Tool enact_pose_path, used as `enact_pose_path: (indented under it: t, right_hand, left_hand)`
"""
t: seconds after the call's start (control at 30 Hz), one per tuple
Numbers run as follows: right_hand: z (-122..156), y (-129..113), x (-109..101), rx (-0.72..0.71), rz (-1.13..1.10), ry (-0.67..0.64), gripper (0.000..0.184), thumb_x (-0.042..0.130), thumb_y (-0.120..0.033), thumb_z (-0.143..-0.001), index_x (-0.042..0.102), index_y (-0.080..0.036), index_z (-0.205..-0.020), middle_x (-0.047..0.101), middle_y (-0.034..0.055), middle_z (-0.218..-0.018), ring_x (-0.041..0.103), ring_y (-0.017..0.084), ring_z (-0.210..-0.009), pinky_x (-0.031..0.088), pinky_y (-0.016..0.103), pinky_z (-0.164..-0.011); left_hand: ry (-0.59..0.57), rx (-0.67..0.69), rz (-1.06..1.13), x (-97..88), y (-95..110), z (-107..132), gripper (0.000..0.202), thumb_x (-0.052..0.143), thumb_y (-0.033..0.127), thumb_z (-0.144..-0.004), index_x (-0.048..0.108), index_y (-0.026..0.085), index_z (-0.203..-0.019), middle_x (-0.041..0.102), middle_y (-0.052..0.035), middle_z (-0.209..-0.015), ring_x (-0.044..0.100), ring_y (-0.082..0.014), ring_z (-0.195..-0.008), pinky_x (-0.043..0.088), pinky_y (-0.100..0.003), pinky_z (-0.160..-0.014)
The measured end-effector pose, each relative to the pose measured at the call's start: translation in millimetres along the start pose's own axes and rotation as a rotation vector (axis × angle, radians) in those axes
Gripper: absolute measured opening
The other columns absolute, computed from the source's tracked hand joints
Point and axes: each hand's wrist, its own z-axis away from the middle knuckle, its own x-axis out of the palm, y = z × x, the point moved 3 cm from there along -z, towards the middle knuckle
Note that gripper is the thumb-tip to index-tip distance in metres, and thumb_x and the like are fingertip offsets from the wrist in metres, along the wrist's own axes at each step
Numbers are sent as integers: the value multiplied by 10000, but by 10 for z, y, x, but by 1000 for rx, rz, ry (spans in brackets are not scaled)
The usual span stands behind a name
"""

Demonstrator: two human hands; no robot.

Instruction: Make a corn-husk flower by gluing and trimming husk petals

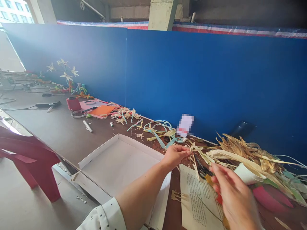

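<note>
Pale dried straw strip point(195, 150) is pinched between thumb and fingertips of the left hand point(176, 155), just past the top edge of the yellowed printed paper sheet point(196, 198). Right hand point(231, 195) is over that sheet, honestly too blurry to tell its grip.

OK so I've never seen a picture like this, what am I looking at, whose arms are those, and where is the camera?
There is no machine here. The camera sits on a person's head and looks forward and down, so the two arms coming in from the bottom edge are that person's own. The left hand pinches thin dried straw strips at its fingertips. The right hand is blurred; something red and orange shows by its fingers, but I cannot tell whether it grips that. Next to it are dark scissors and a printed page, with a white paper cup and a pile of dried leaves behind. A shallow white cardboard tray lies on the brown table.
</note>
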Motion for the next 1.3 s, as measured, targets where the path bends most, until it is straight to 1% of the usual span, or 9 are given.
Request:
enact_pose_path:
  t: [0.1,0.17,0.23,0.4,0.53,0.77,0.97,1.13,1.3]
  right_hand:
    - [-33,-113,546,203,-140,-10,525,779,-554,-573,686,-214,-963,671,37,-954,576,110,-653,420,163,-429]
    - [-87,-134,749,270,-220,-21,524,777,-552,-568,680,-208,-951,661,28,-974,566,98,-649,405,150,-411]
    - [-133,-132,842,284,-268,-24,500,781,-532,-561,682,-198,-919,658,24,-946,552,93,-630,397,148,-396]
    - [-182,-87,880,248,-306,34,379,799,-402,-524,689,-184,-815,639,-2,-762,523,95,-602,394,148,-402]
    - [-206,-39,876,228,-316,69,344,796,-366,-501,694,-194,-780,622,-15,-676,496,94,-567,380,151,-397]
    - [-209,14,843,158,-249,109,320,767,-408,-558,701,-200,-792,664,7,-726,500,103,-559,388,174,-415]
    - [-227,47,819,124,-212,135,295,757,-405,-589,710,-198,-794,673,23,-756,486,102,-561,380,167,-409]
    - [-224,36,814,117,-221,135,292,766,-404,-586,713,-208,-796,663,5,-720,473,95,-555,371,161,-416]
    - [-215,14,832,131,-276,112,302,781,-382,-555,709,-188,-775,662,11,-728,426,78,-531,327,156,-394]
  left_hand:
    - [15,15,17,-21,2,-15,487,841,494,-438,723,103,-705,658,-58,-687,509,-88,-592,406,-242,-601]
    - [38,16,20,-45,-7,-37,505,843,496,-429,723,99,-716,652,-54,-677,508,-88,-588,409,-246,-608]
    - [58,13,14,-70,-24,-61,522,842,503,-422,722,98,-729,640,-45,-662,500,-86,-577,402,-247,-598]
    - [64,21,-18,-103,-77,-100,516,832,508,-446,725,102,-746,618,-30,-640,487,-82,-568,391,-242,-578]
    - [73,24,-31,-101,-103,-108,511,830,507,-451,731,103,-748,615,-29,-632,503,-89,-572,404,-248,-581]
    - [77,69,-11,-75,-137,-116,521,832,520,-425,742,104,-725,602,-21,-590,480,-80,-538,392,-249,-561]
    - [77,70,6,-57,-87,-86,473,836,486,-448,756,120,-737,657,-54,-674,524,-107,-597,434,-275,-628]
    - [73,70,32,-39,-47,-62,499,845,503,-405,755,121,-714,651,-51,-636,530,-113,-590,454,-289,-648]
    - [57,62,84,-19,-35,-57,502,855,492,-385,756,121,-709,662,-54,-661,544,-112,-601,470,-301,-683]
